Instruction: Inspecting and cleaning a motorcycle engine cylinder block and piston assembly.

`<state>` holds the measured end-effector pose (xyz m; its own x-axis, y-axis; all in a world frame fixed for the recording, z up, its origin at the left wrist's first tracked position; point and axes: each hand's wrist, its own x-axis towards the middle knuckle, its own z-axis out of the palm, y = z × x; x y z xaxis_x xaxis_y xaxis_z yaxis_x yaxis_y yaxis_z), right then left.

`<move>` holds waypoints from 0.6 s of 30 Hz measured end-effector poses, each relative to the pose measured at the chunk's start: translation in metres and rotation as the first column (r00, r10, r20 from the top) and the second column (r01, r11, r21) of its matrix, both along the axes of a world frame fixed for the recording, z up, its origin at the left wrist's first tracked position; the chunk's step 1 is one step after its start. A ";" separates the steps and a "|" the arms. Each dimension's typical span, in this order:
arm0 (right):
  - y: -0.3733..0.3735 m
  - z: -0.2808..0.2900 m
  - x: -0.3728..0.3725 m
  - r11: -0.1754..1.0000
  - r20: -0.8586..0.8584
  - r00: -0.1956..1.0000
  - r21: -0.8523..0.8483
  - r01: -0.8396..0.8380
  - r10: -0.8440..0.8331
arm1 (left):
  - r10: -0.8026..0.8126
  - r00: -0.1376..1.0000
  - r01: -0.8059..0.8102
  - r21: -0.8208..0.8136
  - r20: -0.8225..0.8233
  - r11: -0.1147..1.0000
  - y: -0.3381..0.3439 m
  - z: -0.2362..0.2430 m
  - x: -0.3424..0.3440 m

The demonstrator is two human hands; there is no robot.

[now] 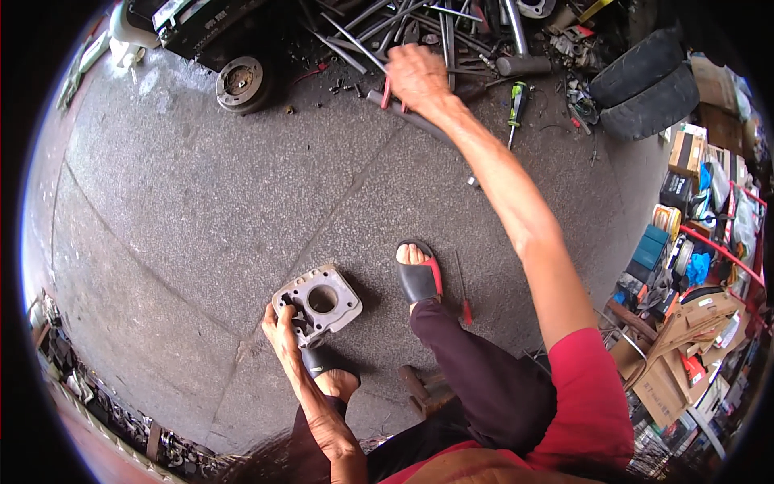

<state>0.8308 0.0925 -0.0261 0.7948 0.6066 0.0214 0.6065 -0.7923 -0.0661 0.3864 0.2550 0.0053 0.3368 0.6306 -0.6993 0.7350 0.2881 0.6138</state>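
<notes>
My left hand [279, 327] grips the left side of a grey metal engine cylinder [343, 291], which has a large round bore and several bolt holes, low over the floor beside my left foot. My right arm stretches up to the tool pile, where my right hand [415, 77] has its fingers curled on red-handled pliers [386, 95], partly hidden by the hand. A dark bar [423, 125] lies just below that hand, and a green-handled screwdriver [518, 105] lies to its right.
Metal rods [355, 40], a round metal part [239, 83] and two tires [645, 101] lie at the back. A red-handled screwdriver [467, 313] is by my right sandal [414, 284]. Boxes and cardboard [677, 355] crowd the right side. A wooden piece [415, 387] sits between my legs.
</notes>
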 end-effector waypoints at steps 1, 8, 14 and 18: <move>0.010 -0.008 -0.003 1.000 0.058 0.998 -0.009 -0.016 0.016 | 0.020 1.000 -0.020 -0.026 -0.003 0.999 -0.003 0.000 0.002; 0.023 0.004 -0.009 0.998 -0.044 0.999 0.055 0.023 -0.020 | 0.000 1.000 0.002 0.102 -0.022 0.995 -0.018 0.006 0.002; 0.008 0.033 -0.113 0.965 -0.219 0.943 0.130 -0.227 0.251 | -0.028 0.999 0.038 0.272 -0.040 0.961 -0.036 0.008 -0.004; 0.012 0.039 -0.180 0.892 -0.669 0.601 0.235 -0.387 0.438 | -0.086 0.987 0.132 0.369 -0.138 0.920 -0.052 0.026 0.007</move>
